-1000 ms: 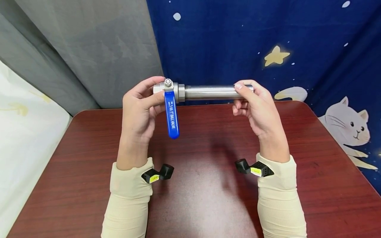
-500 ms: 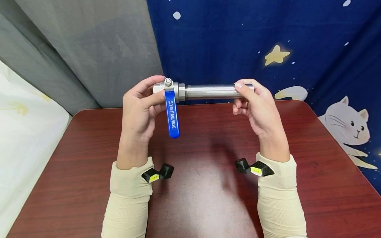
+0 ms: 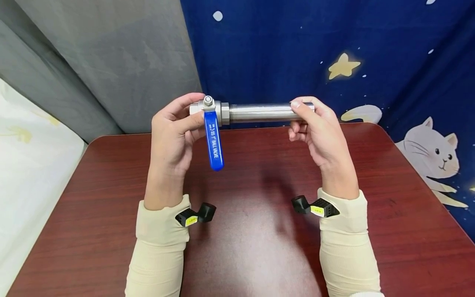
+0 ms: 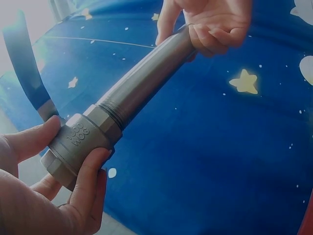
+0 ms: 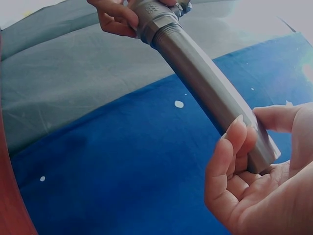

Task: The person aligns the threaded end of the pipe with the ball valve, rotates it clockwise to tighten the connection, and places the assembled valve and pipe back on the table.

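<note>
A steel ball valve [image 3: 224, 114] with a blue lever handle [image 3: 214, 142] is gripped by my left hand [image 3: 172, 140], thumb beside the lever and fingers around the body. From its right side runs a straight metal pipe [image 3: 263, 112], whose threaded end sits in the valve's hex end with some thread showing. My right hand [image 3: 320, 134] holds the pipe's far end between thumb and curled fingers. Valve and pipe lie level in the air above the table's back edge. In the left wrist view, raised lettering marks the valve body [image 4: 78, 139].
The dark red wooden table [image 3: 252, 231] lies below the hands. Behind it hang a grey curtain [image 3: 122, 62] and a blue curtain [image 3: 267, 45] with stars and a cat. White cloth [image 3: 33, 165] borders the left side. Each sleeve cuff carries a small black camera [image 3: 317, 207].
Hands, valve and pipe keep the same grip and arrangement. The whole head view has shifted slightly, everything appearing a little higher and further left.
</note>
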{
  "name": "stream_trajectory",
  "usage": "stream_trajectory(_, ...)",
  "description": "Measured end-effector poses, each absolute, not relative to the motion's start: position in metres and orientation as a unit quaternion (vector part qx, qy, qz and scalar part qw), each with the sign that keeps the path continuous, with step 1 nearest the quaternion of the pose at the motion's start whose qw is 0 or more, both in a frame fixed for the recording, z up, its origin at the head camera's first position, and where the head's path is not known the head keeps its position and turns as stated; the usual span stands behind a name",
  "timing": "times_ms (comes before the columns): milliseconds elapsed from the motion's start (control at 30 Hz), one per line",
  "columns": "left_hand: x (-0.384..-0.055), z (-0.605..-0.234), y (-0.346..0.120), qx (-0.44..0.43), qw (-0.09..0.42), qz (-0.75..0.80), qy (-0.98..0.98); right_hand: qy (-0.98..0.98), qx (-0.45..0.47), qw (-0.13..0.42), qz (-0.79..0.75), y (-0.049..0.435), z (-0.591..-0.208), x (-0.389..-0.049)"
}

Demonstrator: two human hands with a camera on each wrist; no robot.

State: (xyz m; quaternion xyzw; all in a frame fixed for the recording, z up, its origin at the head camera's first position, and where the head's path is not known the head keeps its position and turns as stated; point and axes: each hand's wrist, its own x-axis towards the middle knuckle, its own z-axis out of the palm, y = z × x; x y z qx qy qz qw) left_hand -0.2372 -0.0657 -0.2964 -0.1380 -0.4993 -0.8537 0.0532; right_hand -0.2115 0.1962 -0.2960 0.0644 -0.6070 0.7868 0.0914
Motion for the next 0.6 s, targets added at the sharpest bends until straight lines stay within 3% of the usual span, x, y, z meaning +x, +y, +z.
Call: stream_trajectory(600,-0.2392,-0.2978,-0.0636,-0.133,0.046,-0.861,-0.489,-0.603,0.053,0.092,0.791,0.1977,-0.2965,-0.2119)
